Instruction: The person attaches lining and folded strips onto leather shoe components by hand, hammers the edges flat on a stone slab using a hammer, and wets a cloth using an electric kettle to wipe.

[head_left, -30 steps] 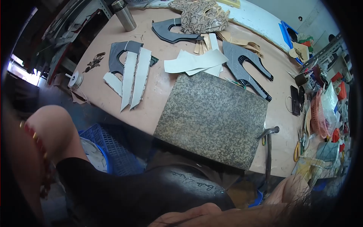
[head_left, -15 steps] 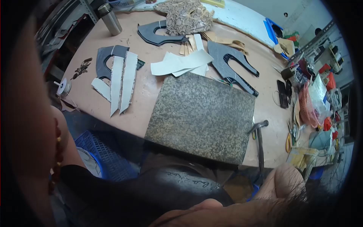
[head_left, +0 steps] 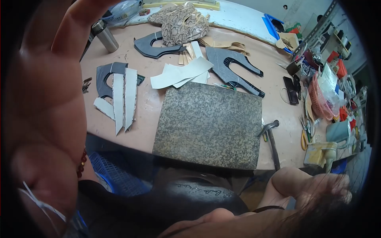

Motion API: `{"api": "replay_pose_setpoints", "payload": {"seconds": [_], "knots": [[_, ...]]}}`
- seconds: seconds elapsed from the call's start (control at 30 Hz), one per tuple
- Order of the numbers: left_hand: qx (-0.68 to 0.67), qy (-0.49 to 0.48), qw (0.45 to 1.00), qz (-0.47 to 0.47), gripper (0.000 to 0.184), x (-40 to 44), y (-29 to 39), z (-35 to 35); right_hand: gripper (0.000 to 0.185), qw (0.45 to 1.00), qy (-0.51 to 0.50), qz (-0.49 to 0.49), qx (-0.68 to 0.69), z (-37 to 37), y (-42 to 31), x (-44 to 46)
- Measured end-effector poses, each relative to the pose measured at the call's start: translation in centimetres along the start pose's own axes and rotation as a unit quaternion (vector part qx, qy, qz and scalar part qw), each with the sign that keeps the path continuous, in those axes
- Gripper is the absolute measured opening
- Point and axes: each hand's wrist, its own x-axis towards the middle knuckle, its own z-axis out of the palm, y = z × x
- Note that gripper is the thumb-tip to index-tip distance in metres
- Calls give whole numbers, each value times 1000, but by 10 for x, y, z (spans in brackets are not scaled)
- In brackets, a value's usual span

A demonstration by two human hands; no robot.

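Note:
My left hand (head_left: 51, 99) looms large along the left edge, close to the camera. Its fingers reach up past the top of the view and look stretched apart, with the tips partly cut off. A bead bracelet (head_left: 82, 163) circles that wrist, and a white cord (head_left: 43, 204) lies across skin lower down. At the lower right, my right hand (head_left: 321, 186) is partly covered by hair; its fingers look loosely apart, with nothing visible in them. Nearest to it are a hammer (head_left: 273, 144) leaning at the slab's right side and a yellowish container (head_left: 319, 154).
A speckled stone slab (head_left: 208, 127) lies at the table's near edge. Beyond it are white strips (head_left: 182, 73), grey handle-shaped panels (head_left: 226, 65) and snakeskin-patterned material (head_left: 184, 23). Scissors (head_left: 304, 139) and a pink basket (head_left: 321, 99) stand right. A blue crate (head_left: 115, 170) is below.
My left hand and its bracelet have moved rightward, showing more of the hand. My right hand has shifted right, farther from the hammer handle. The camera view has turned slightly.

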Motion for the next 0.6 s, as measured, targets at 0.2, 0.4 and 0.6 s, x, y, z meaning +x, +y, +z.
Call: {"api": "replay_pose_setpoints", "payload": {"seconds": [0.2, 0.4, 0.6], "knots": [[-23, -22, 999, 4, 47, 13, -7, 0, 20, 992, -33, 111, 46, 28, 15, -23], [-38, -48, 998, -9, 45, 28, -33, 7, 32, 937, -225, 230, 134, 46, 23, -18], [81, -97, 962, -241, 24, -20, -116, 79, 44, 867, -327, 334, 172, 48, 16, 5]]}}
